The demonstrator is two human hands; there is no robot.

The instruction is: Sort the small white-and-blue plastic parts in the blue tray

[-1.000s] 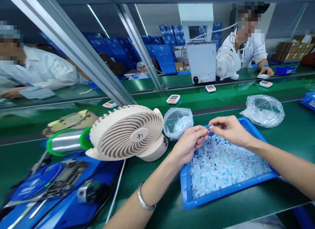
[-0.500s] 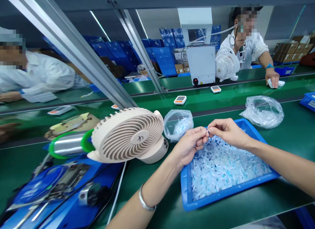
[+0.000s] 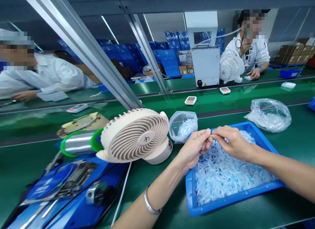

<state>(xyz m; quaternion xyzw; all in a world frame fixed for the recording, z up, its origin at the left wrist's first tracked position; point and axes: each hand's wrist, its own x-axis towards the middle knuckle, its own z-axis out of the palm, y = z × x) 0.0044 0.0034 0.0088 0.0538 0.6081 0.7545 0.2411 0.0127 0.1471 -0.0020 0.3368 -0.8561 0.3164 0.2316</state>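
A blue tray (image 3: 194,211) full of small white and light-blue plastic pieces lies on the green bench. Over its back left part, my left hand (image 3: 197,147) is closed in a pinch, a silver bangle on its wrist. Fingertip to fingertip with it, my right hand (image 3: 232,142) pinches too, above the pieces. What sits between the fingertips is too small to name. Just behind my left hand stands an open clear bag (image 3: 183,126) with similar pieces. Another clear bag (image 3: 270,115) lies behind the tray to the right.
A beige fan (image 3: 137,137) stands left of my left forearm. Farther left are a steel cylinder with green rings (image 3: 78,143) and blue tool items. White devices (image 3: 190,100) lie on the conveyor. Two people in white work across it, beside a metal post (image 3: 98,55).
The view has shifted, so the bench things appear farther right. My hands remain together in a pinch. The person at the back right has drawn a hand back from a white device on the conveyor.
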